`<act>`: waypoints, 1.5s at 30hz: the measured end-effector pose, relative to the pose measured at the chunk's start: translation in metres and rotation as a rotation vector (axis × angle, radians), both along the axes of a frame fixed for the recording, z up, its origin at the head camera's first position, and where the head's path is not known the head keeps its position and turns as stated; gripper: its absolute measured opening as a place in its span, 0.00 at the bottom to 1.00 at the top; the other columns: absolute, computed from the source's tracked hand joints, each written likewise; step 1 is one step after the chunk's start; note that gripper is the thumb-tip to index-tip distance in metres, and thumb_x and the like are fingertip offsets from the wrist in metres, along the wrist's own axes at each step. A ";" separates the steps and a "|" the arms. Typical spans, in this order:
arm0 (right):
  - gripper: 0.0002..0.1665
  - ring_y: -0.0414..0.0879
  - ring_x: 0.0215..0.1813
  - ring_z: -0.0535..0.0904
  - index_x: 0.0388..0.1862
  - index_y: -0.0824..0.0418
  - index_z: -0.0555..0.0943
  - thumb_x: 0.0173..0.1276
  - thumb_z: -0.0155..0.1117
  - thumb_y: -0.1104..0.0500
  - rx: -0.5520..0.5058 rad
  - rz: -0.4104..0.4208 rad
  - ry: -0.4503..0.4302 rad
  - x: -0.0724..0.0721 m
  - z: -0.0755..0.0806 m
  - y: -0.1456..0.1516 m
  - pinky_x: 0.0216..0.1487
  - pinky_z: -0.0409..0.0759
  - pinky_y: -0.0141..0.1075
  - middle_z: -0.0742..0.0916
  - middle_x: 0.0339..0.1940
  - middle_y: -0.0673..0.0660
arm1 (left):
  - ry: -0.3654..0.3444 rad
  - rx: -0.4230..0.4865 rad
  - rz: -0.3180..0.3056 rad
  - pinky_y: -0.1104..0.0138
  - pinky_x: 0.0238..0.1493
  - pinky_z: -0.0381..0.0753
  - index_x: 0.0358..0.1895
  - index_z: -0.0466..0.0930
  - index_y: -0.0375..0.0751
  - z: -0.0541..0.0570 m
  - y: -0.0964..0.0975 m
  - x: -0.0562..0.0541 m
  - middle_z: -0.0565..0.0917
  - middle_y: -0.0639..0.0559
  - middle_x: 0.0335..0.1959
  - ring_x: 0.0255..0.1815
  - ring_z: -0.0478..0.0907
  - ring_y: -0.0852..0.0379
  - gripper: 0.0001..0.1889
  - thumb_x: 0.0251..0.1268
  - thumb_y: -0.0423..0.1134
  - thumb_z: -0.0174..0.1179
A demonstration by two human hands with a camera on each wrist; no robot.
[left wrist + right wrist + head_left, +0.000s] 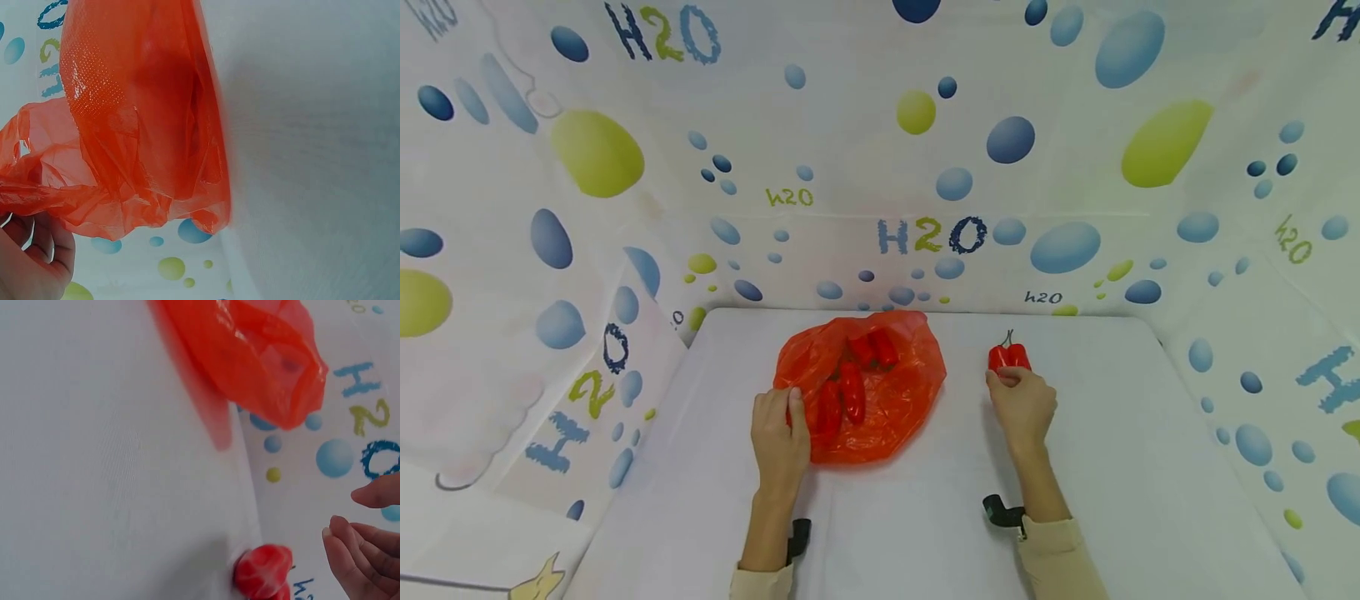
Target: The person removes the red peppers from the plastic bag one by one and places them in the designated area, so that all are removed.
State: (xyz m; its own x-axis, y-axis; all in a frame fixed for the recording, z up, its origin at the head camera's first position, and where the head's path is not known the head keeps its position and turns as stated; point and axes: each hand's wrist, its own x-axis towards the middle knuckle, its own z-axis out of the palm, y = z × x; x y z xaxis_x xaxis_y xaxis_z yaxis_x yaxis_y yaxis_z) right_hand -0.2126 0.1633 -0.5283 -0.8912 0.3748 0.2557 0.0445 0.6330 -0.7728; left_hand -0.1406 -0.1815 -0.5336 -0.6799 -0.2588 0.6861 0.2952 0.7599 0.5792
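Note:
An orange-red plastic bag [910, 408] lies on the white table with its mouth spread, and several red peppers [852, 392] show inside it. At its left rim my left hand [781, 433] grips the gathered plastic; the left wrist view shows the fingers curled round the bag's edge [37, 194]. To the right of the bag, two red peppers [1018, 354] with thin stems lie side by side. Close by them is my right hand [1024, 408]. In the right wrist view a gap separates its thumb [378, 492] from the fingers, with nothing between, and the peppers [262, 572] sit apart from it.
A white tabletop [1120, 433] extends around the bag and peppers. Behind it and at both sides hangs a white sheet [850, 133] printed with blue and green dots and H2O lettering. Dark wrist mounts [1002, 511] sit near the beige sleeves [1060, 550].

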 end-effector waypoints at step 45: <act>0.20 0.42 0.43 0.86 0.50 0.55 0.89 0.66 0.77 0.46 0.093 0.498 0.011 0.020 -0.003 -0.131 0.46 0.85 0.37 0.91 0.42 0.47 | -0.017 0.006 0.003 0.65 0.41 0.68 0.41 0.83 0.33 0.001 0.003 0.002 0.82 0.44 0.34 0.38 0.71 0.48 0.10 0.80 0.35 0.56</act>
